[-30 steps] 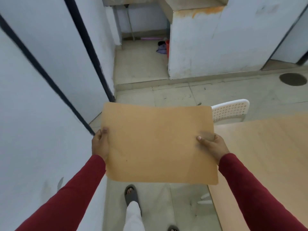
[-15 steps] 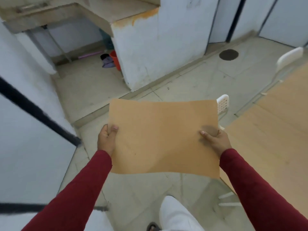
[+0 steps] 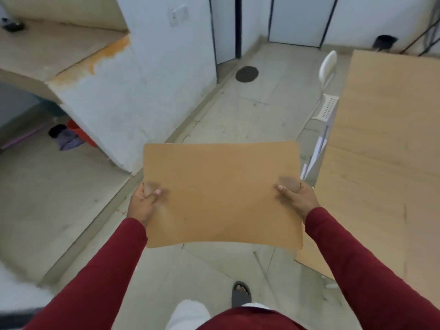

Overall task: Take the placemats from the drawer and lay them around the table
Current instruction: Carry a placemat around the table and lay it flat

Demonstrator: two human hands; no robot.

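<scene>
I am pinching the left edge of the placemat (image 3: 221,194) with my left hand (image 3: 142,204), thumb on top, to keep it flat. My right hand (image 3: 299,197) is gripping the opposite edge, carrying it level above the floor toward the tabletop (image 3: 381,163) on my right.

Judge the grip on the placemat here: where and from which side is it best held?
By its two short side edges, one hand coming in from each side, as shown: left hand and right hand pinch the placemat, thumbs on top. It is thin and broad, and its near edge bows, so opposite-edge support keeps it flat.
</scene>
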